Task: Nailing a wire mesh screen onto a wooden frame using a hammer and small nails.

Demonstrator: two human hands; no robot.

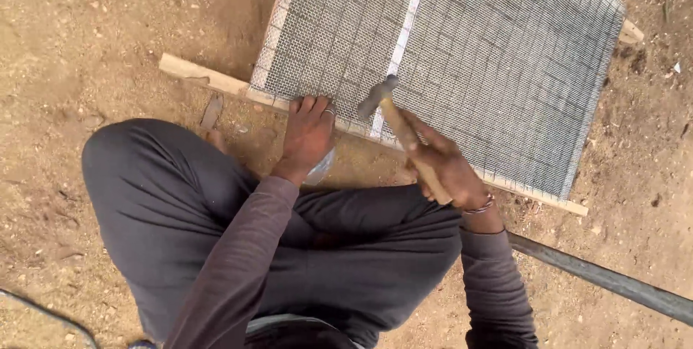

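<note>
Hands on hammer (380, 96), wire mesh (462, 53); dark pipe (599, 277) beside knee.

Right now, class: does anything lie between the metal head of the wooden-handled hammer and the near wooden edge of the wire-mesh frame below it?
Nothing visible does. The hammer head, raised in the right hand, hangs over the wire mesh near the wooden frame edge. The left hand presses the mesh just beside that spot, not under the head.

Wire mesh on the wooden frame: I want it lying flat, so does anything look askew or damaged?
The wire mesh looks intact, but its far right corner curls past the wooden frame, not flat.
</note>
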